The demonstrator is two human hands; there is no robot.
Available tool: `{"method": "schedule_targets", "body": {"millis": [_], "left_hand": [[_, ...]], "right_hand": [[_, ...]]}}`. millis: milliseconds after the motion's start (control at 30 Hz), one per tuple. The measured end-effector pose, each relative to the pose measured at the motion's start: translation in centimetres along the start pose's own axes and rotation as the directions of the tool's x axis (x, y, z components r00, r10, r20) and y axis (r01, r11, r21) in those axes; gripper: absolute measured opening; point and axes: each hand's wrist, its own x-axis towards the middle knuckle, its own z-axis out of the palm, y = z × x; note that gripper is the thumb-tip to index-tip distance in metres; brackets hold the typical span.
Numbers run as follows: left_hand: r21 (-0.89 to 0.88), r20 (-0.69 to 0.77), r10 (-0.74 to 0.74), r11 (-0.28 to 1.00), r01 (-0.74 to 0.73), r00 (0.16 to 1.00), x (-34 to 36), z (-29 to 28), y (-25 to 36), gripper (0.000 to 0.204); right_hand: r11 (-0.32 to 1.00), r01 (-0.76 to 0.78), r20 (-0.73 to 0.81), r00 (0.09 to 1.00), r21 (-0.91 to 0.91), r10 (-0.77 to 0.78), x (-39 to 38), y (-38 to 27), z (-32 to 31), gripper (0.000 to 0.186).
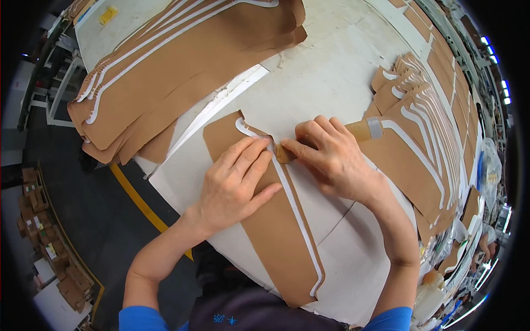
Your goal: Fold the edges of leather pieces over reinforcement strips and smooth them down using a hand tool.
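A long brown sheet (270, 243) with a white strip (294, 198) along its right edge lies in front of me on the pale tabletop. My left hand (234, 182) rests flat on its upper part, fingers extended and fingertips on the strip, thumb apart. Just right of these fingertips, my right hand (328, 157) is closed around a tan bar-like tool (359, 131) with a grey band near its right end. The tool's left end sits by the sheet's edge; most of its middle is hidden by my fingers. What lies between the two hands' fingertips is too small to make out.
Stacked brown sheets with white strips (165, 83) lie at the far left. Another fanned stack (419, 138) lies on the right. A small yellow item (109, 15) sits at the far left, and cardboard boxes (49, 237) stand beyond the floor's yellow line (135, 196).
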Motion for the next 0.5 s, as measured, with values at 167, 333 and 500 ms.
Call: {"method": "schedule_targets", "body": {"millis": [167,333,500], "left_hand": [[-0.006,-0.006,0.015,1.0,-0.015,1.0,0.2,-0.1,0.0,0.053],[-0.019,0.039,0.044,0.999,-0.044,0.998,-2.0,-0.4,2.3,0.054],[0.006,0.074,0.047,0.999,-0.048,0.996,-4.8,-0.5,4.3,0.056]], "right_hand": [[1.0,0.007,-0.018,1.0,0.006,-0.007,0.8,0.5,0.1,0.049],[1.0,0.005,0.027,1.0,0.022,-0.005,-1.7,-2.0,-0.3,0.05],[0.999,-0.027,0.085,0.996,0.038,0.024,-4.1,-4.7,0.1,0.059]]}}
